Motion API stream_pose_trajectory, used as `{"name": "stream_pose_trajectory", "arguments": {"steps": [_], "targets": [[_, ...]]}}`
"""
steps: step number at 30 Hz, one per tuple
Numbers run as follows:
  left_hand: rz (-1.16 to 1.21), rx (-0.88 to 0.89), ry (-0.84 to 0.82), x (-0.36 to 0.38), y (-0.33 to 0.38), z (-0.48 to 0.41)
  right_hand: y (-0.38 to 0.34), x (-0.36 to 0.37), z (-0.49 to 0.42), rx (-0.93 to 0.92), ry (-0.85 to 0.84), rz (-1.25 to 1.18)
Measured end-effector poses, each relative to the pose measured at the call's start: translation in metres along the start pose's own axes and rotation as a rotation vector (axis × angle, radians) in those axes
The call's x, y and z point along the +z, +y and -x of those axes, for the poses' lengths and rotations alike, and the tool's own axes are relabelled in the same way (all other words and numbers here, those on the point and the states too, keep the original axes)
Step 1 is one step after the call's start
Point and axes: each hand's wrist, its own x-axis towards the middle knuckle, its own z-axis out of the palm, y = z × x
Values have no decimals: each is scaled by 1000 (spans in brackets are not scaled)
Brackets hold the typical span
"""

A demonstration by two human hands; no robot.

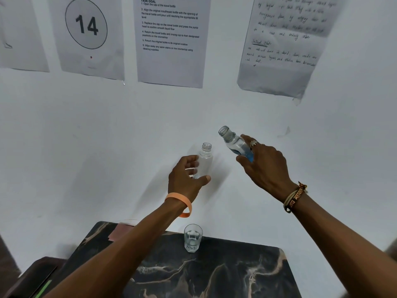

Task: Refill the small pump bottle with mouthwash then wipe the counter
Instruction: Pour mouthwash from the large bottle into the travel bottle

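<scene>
Item 1, dark marble-patterned surface (214, 276): I log its back edge against the plain white wall (107, 136) and a rounded far-right corner. The top is glossy with pale veins. Both hands are raised above that back edge, in open air before the wall

Item 2, small clear plastic bottle with a threaded neck (205, 160): upright, uncapped, frosted-looking, carried off the surface. My left hand (187, 179) grips its body, thumb in front and fingers wrapped behind. There is a soft orange wristband (182, 204) on that wrist

Item 3, clear mouthwash bottle holding blue liquid (234, 143): uncapped and tilted, open mouth up-left, just beside the small bottle's neck with a gap of air between. The blue sits low, by my fingers. My right hand (266, 166) is closed round its lower body; it wears a ring and woven thread bracelets (295, 198)

Item 4, short clear drinking glass (193, 238): upright near the surface's back edge, below the hands

Item 5, flat pinkish sheet (120, 232): at the back-left corner, partly under my forearm; material I cannot tell
</scene>
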Motion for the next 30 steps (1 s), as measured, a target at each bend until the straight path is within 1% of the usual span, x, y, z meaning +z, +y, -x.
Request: {"name": "stream_pose_trajectory", "arguments": {"steps": [20, 30], "targets": [[43, -12, 2, 1, 6, 6, -3, -5, 4, -124, 80, 74], [57, 0, -1, 2, 7, 9, 0, -7, 2, -142, 58, 144]]}}
